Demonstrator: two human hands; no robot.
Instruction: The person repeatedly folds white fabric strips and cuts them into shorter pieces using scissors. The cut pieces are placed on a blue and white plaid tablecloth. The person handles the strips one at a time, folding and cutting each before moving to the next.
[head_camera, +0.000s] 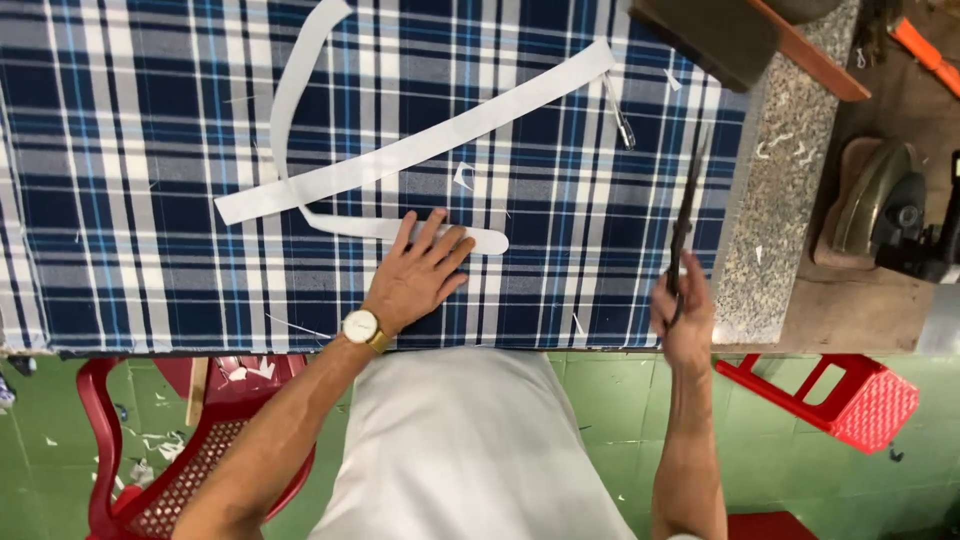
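Flat and spread, the left hand (415, 275) presses its fingertips on a narrow curved white interfacing strip (400, 228) lying on blue, white and grey plaid cloth (140, 200). A longer straight white strip (420, 145) crosses above it (slanting up to the right). Fingers of the right hand (685, 315) are wrapped around long dark scissors (685, 215), blades pointing away.

Bare forearms, gold wristwatch (361, 326) with white dial, pale grey garment (470, 450)
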